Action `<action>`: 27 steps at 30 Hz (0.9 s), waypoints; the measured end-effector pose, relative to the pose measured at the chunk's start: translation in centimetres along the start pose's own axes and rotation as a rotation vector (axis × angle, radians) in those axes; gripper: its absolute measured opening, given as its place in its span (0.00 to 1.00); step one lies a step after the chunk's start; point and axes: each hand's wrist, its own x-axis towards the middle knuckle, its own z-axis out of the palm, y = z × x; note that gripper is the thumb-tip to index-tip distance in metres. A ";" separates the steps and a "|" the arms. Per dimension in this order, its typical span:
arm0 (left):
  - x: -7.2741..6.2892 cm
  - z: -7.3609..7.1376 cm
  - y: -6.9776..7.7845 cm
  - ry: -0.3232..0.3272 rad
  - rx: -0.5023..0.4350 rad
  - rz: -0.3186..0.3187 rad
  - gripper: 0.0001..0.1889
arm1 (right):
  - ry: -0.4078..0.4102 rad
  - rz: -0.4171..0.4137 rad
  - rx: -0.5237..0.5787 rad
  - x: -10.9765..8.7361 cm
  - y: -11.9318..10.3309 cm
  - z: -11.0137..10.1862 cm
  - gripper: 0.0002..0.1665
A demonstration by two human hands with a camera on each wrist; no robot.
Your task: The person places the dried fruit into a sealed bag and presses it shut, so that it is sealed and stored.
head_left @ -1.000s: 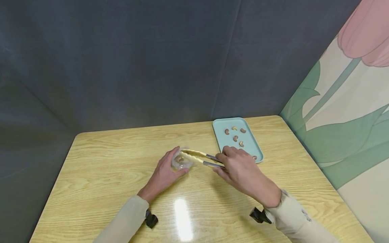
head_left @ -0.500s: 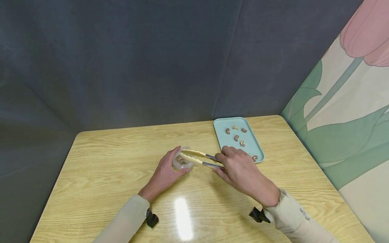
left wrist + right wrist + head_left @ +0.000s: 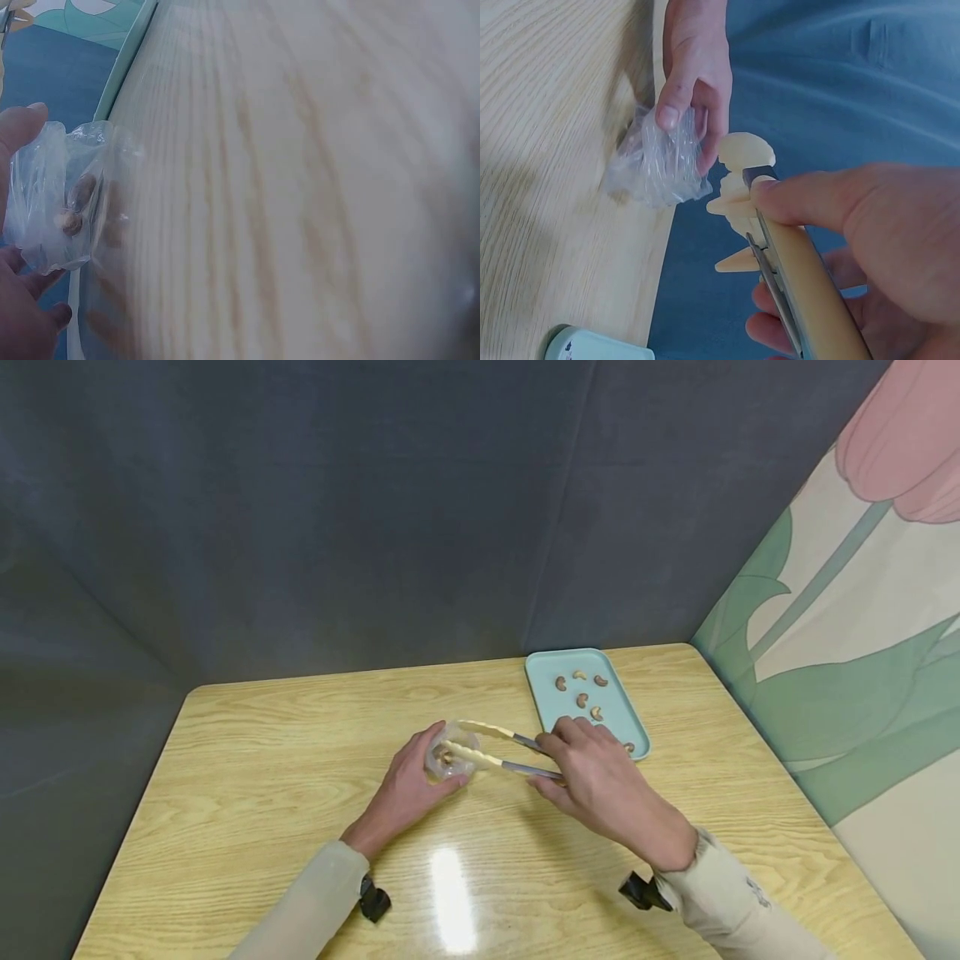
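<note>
My left hand (image 3: 408, 785) grips a clear plastic bag (image 3: 45, 165) by its sides, fingers and thumb around its open mouth. Brown cashews (image 3: 70, 221) lie at the bottom of the bag. My right hand (image 3: 600, 781) holds tongs (image 3: 483, 758) with pale yellow scalloped heads and grey metal arms. In the head view the tongs' two arms stand apart over the bag's mouth, one head across its inside and the other at its far rim. Nothing shows between the heads.
A light blue tray (image 3: 618, 702) with several cashews (image 3: 582, 700) spread on it sits at the table's back right, partly behind my right hand. The wooden table (image 3: 285, 760) ends at a dark curtain (image 3: 360, 527). A flower-patterned cloth (image 3: 862, 693) hangs on the right.
The tongs' heads have spread apart over the bag, the far one shifting back to the right. Brown nuts now show more plainly in the bag. Both hands hold nearly the same place.
</note>
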 end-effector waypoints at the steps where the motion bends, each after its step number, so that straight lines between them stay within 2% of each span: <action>1: 0.0 0.0 0.0 0.002 0.000 0.002 0.49 | 0.002 0.006 0.007 -0.1 0.1 0.0 0.26; 9: 0.0 0.0 -0.2 0.004 -0.001 0.000 0.49 | 0.008 0.048 0.020 -0.8 1.1 -0.5 0.25; 27: -0.2 -0.1 0.1 -0.007 -0.034 -0.005 0.49 | -0.005 0.157 -0.033 -4.3 5.0 -1.9 0.26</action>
